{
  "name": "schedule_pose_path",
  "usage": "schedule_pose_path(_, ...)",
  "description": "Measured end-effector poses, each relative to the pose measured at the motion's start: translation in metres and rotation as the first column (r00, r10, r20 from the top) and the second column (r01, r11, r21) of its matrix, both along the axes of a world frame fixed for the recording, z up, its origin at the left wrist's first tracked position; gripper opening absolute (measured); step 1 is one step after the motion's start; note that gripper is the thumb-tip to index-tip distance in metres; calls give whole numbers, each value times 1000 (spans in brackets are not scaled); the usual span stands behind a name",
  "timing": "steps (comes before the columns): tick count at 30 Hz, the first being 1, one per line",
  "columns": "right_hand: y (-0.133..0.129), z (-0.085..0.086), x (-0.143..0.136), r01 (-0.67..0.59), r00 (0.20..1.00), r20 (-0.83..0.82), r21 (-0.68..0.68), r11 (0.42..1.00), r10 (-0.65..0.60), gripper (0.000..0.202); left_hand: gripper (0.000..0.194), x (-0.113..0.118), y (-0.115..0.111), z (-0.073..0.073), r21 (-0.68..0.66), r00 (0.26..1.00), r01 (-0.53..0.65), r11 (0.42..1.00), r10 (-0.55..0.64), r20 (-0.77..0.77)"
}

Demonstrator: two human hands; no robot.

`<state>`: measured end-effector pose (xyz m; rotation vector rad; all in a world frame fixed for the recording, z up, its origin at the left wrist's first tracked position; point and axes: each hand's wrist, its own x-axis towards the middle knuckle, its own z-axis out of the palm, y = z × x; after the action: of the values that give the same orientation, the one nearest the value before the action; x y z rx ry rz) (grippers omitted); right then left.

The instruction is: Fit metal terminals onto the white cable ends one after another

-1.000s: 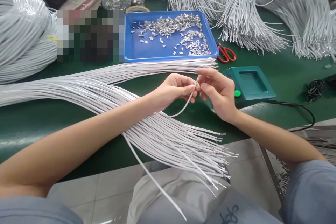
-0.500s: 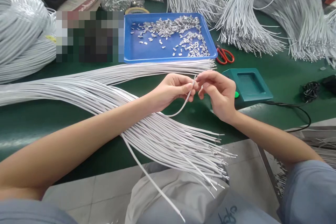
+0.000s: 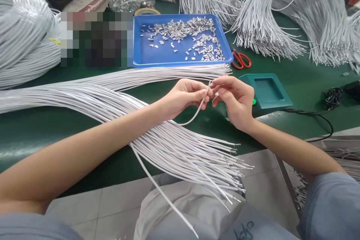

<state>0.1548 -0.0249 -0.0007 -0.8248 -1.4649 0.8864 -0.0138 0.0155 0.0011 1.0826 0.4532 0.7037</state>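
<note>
I pinch a white wire (image 3: 197, 113) near its end with my left hand (image 3: 180, 97). My right hand (image 3: 239, 101) is curled at that end; I can't make out whether its fingertips touch it. A wire bundle (image 3: 180, 146) passes under my left forearm, its tips fanned out nearer me than both hands. Beyond my hands sits a blue tray (image 3: 160, 56) of metal pieces (image 3: 180, 30), with red-handled scissors (image 3: 238, 60) just beside it. A green device (image 3: 281, 102) lies right of my right hand.
</note>
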Motion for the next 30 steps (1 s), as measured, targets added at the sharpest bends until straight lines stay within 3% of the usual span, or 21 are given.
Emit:
schedule_pose_path(11, 1, 2, -1, -123, 990, -98, -190, 974, 105, 17, 33, 1, 0, 0, 73, 999, 14, 997, -10, -49)
schedule_pose_path(14, 2, 3, -1, -113, 993, -57, -181, 977, 104, 13, 32, 1, -1, -1, 80, 999, 9, 997, -5, -43)
schedule_pose_path(20, 2, 7, 0, -111, 993, 17, -178, 978, 116, 26, 26, 0, -1, -3, 117, 999, 3, 993, 2, -42)
schedule_pose_path(30, 4, 3, -2, -76, 993, 79, -156, 985, 89, 30, 30, 1, 0, -3, 161, 997, -61, 985, 68, -39)
